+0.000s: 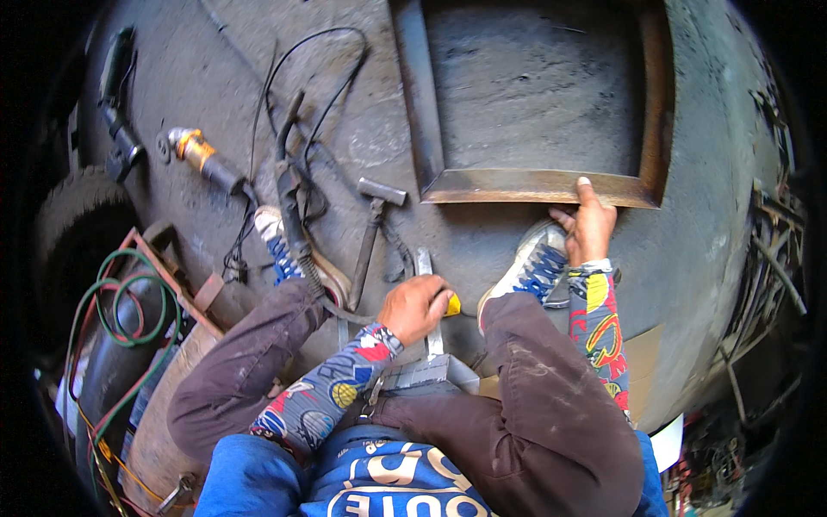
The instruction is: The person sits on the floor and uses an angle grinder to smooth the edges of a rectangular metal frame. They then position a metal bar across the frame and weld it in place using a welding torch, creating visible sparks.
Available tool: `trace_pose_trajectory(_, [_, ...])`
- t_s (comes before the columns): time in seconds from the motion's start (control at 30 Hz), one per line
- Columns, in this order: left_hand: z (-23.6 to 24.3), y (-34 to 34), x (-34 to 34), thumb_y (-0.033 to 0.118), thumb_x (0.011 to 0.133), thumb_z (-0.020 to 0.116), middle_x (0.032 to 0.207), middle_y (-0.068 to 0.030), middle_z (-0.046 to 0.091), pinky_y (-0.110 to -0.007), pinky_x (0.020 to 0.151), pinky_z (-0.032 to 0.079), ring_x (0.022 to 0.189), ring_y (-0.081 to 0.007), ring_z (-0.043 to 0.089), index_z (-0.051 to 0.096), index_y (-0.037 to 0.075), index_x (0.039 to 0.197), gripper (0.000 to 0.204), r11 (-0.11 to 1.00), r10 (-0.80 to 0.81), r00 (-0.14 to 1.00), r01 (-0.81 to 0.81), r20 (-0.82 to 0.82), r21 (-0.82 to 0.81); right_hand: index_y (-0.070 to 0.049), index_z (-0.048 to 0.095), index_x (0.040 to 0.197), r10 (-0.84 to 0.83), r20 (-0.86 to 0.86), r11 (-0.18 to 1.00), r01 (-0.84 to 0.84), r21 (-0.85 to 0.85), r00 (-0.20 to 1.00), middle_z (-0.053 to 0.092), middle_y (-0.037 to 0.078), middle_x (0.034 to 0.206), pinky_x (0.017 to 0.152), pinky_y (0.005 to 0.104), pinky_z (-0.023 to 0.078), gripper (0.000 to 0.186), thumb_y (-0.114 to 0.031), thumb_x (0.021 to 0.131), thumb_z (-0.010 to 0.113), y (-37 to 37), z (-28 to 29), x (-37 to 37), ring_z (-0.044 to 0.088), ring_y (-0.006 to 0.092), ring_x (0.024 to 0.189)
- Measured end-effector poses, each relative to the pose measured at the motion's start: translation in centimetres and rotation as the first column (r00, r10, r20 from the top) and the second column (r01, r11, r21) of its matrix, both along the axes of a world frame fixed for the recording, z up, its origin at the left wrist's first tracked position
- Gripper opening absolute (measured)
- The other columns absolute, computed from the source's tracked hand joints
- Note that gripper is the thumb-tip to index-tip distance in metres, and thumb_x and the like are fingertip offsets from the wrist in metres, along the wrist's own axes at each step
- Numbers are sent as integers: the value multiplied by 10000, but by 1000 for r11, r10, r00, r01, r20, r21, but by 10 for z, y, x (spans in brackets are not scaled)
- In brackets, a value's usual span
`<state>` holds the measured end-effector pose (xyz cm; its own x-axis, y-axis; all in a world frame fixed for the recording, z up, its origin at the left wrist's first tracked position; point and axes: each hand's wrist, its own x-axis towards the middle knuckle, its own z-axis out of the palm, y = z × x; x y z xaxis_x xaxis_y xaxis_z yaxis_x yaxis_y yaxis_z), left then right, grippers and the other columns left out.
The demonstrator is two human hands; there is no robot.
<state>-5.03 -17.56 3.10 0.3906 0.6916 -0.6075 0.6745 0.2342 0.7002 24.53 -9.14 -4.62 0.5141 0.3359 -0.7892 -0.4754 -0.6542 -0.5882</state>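
Observation:
A rectangular frame of brown steel angle bar (534, 186) lies on the floor ahead and to the right, its far end cut off by the view. My right hand (591, 226) grips its near bar, thumb on top and fingers curled at the near edge. Between my knees, my left hand (415, 310) is closed around a small yellow object (454, 304), mostly hidden by the fingers. Beneath that hand runs a flat light-grey metal strip (434, 340). A hammer (370, 233) lies left of it, its head pointing away from me.
A welding electrode holder (289, 185) and its cable lie near my left shoe (293, 258). Farther left are a yellow-and-black angle grinder (205, 158) and another dark power tool (121, 129). Hoses (129, 336) hang over a cylinder at left. Scrap metal (775, 250) lines the right side.

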Motion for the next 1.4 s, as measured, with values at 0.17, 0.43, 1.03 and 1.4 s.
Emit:
trace_pose_trajectory(0.17, [-37,12,-10,263,1065,580,1030,-70,730,-281,728,530,829,-131,678,645,17,1285,336,634,687,727,-610,-17,-475,48,549,1309,7,-15,1000,-7,-12,1000,655,192,1186,707,534,654,374,-151,1005,637,-2,-8,7,707,350,992])
trace_pose_trajectory(0.43, [-42,39,27,158,999,637,1373,-144,604,-441,970,498,1234,-275,607,464,100,1472,508,64,993,120,-454,10,-889,29,524,1330,30,5,998,-30,-50,1000,622,172,1228,798,572,649,401,-147,1000,668,-1,-12,12,685,344,1018])
trace_pose_trajectory(1.03, [-36,33,43,100,952,672,1555,-160,429,-504,1038,463,1361,-312,511,200,188,1625,827,-32,999,-35,-271,-23,-962,17,515,1353,44,9,996,-43,-81,999,600,187,1307,860,584,630,419,-151,1003,671,-2,-24,24,673,369,1094])
trace_pose_trajectory(1.4, [-57,61,94,462,954,747,1267,-131,627,-405,858,545,1112,-260,663,528,91,1299,552,-55,998,6,-397,-62,-916,11,543,1331,45,39,993,-41,-109,998,633,166,1246,767,535,660,391,-131,993,678,1,-20,20,692,333,1037])
